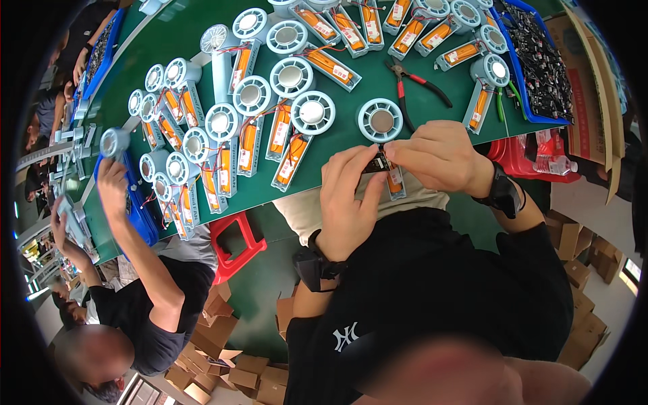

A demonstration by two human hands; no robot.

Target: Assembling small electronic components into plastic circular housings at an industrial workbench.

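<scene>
Fan handle [397, 188] partly hidden by left hand [347, 197] and right hand [442, 156], topmost fans [433, 6] cropped at upper edge

pale blue fan [380, 120] at the table edge, vented rim round a brownish disc, orange pack [395, 177] below, little black board [374, 164] right beside that pack

Head-worn fisheye looks down on the table [368, 81], close above
</scene>
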